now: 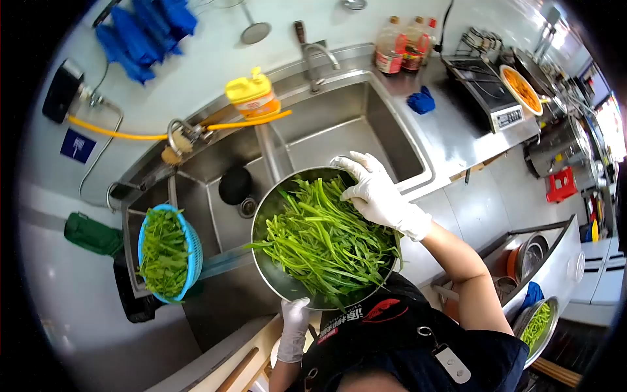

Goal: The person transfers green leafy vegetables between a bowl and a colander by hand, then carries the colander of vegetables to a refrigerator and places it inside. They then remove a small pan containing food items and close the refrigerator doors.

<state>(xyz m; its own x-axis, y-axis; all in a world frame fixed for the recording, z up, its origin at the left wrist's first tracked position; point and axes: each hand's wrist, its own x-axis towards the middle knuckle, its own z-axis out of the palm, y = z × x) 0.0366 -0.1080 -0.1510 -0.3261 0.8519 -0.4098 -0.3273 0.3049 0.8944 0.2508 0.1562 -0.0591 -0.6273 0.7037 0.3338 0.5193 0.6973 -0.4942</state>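
Observation:
A large metal bowl (285, 285) full of long green leafy vegetables (326, 235) is held up between my hands, in front of the sink. My left hand (295, 323), in a white glove, grips the near rim from below; part of its fingers is hidden under the bowl. My right hand (380, 199), also gloved in white, is closed over the far right rim, with the thumb on the inner side beside the greens. On the left, a blue plastic basket (194, 251) holds more leafy greens (163, 251).
Behind the bowl is a steel double sink (356, 137) with a faucet (317, 62). A yellow jug (251, 97) and a yellow hose (124, 132) are at its back. To the right are oil bottles (390, 49), a blue cloth (421, 100) and a cooktop (483, 85).

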